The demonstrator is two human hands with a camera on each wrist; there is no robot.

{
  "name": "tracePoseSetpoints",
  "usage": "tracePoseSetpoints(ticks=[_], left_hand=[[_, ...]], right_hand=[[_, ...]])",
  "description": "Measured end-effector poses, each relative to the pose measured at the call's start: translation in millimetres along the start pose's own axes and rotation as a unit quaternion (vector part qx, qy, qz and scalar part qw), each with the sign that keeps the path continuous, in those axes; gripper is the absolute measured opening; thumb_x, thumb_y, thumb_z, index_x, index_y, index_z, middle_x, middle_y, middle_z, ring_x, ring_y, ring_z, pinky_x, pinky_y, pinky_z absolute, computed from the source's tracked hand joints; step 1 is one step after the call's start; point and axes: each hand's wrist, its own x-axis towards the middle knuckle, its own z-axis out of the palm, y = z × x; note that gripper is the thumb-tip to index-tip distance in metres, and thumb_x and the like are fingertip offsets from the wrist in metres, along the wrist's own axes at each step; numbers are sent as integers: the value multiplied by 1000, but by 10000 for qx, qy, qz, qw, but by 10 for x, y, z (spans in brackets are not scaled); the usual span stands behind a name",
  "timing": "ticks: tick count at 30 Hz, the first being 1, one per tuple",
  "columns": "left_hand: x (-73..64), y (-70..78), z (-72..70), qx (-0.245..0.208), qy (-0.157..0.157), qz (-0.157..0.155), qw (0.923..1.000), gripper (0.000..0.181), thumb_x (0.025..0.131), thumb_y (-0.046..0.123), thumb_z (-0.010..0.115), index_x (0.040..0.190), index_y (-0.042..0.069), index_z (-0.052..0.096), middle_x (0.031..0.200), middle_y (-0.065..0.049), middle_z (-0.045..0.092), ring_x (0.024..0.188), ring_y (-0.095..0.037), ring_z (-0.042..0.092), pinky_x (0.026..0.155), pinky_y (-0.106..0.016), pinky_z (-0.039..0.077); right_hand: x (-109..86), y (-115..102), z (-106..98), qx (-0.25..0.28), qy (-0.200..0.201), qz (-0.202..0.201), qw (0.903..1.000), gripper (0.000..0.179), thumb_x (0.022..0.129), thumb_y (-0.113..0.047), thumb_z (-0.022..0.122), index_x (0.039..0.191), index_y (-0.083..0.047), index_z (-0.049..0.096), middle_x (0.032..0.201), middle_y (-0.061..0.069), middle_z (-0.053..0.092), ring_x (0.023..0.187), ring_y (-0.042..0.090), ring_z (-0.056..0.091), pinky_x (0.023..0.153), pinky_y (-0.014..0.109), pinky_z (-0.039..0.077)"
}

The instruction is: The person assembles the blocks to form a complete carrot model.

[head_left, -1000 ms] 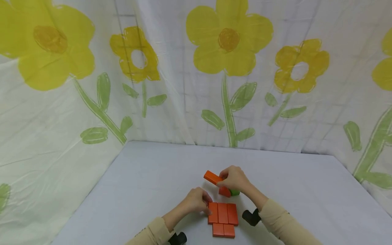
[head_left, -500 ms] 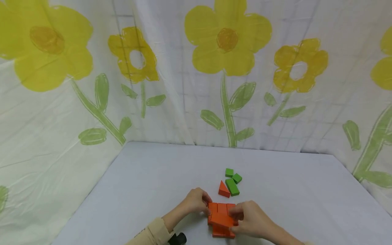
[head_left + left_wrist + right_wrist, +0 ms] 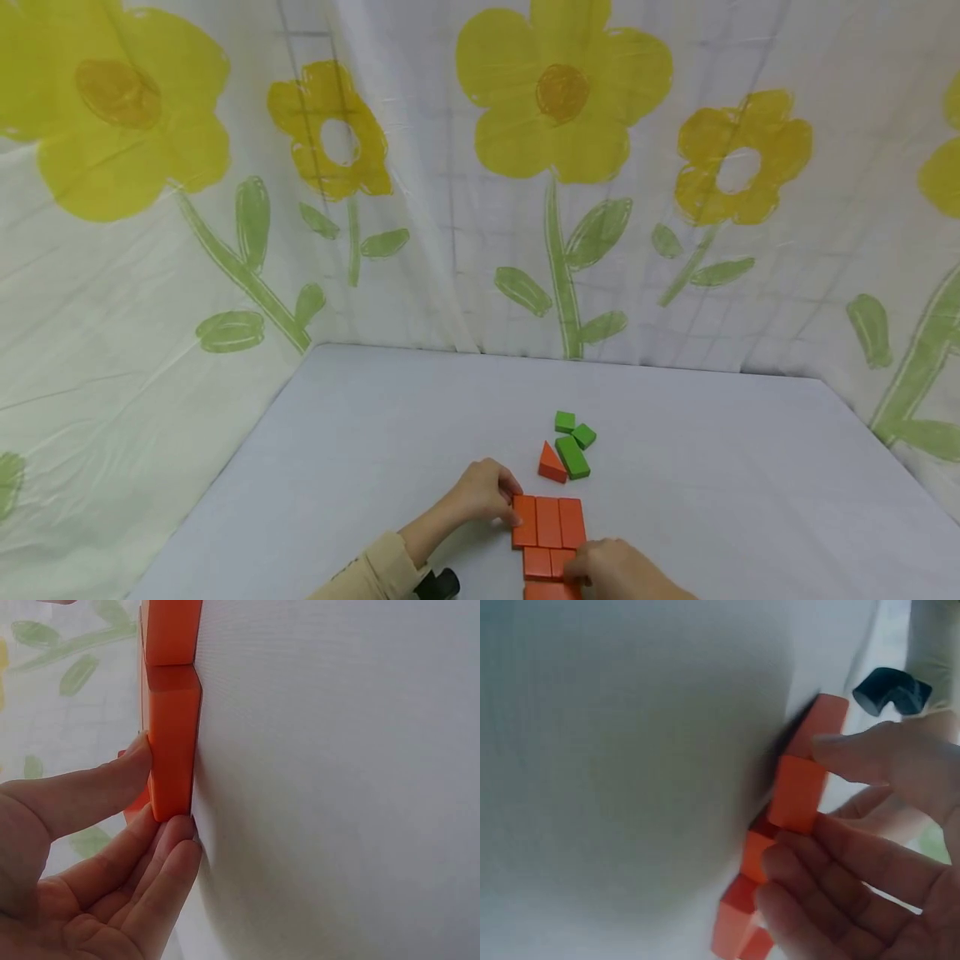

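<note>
On the white table (image 3: 390,417), pinches the leftmost red block (image 3: 525,525) with the left hand (image 3: 483,493); holds the nearest, crosswise red block (image 3: 551,592) by one end with the right hand (image 3: 617,568).

In the head view, you have open passage over the white tabletop (image 3: 375,425) left of centre and across the right side. At lower centre, your access to the flat-laid orange-red rectangular blocks (image 3: 548,522) is obstructed on the left by the left hand (image 3: 482,493) and at lower right by the right hand (image 3: 615,571). Above those blocks, a narrow gap separates them from the orange-red triangular block (image 3: 552,466). The green rectangular block (image 3: 572,457) stands just right of it, with two small green blocks (image 3: 565,422) above. The white curtain with printed yellow flowers (image 3: 427,250) bounds your reach beyond the tabletop's far edge.
</note>
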Motion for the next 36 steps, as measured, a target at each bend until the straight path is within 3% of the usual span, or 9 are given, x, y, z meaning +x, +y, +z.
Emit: tracePoseSetpoints(ticks=[7,12,29,33,36], left_hand=[[5,-8,7,46,31,-44,10000,24,65,-2,86,85,-1,72,69,1,61,63,-8,51,60,-23,44],[8,-7,7,49,21,-29,10000,24,65,-2,86,85,-1,72,69,0,62,63,-8,51,60,-23,44],[0,-3,4,-56,31,-61,10000,23,66,-3,85,85,-2,72,69,0,62,63,-9,53,59,-24,45],[5,-8,7,-13,19,-56,10000,23,66,-3,85,85,-2,72,69,0,62,63,-9,52,59,-23,45],[9,-9,4,6,13,-38,10000,24,66,-3,85,85,-2,72,69,0,62,63,-8,52,59,-23,45]], right_hand=[[11,-8,0,-133,-23,-34,9999,11,83,-7,73,94,-9,75,79,-14,61,70,-1,49,72,24,50],[21,-15,12,-298,91,-137,9994,10,82,-3,73,90,-8,75,75,-15,58,65,-1,47,66,23,48],[26,-10,1,-42,282,-130,9995,9,80,0,73,85,-7,75,72,-14,58,64,-1,47,64,22,48],[37,-13,-63,520,302,-96,9981,7,80,-11,77,87,-7,75,71,-14,57,64,1,48,62,22,46],[106,17,-192,739,776,-224,9940,15,79,-18,80,87,-6,74,72,-13,60,66,2,50,60,22,47]])
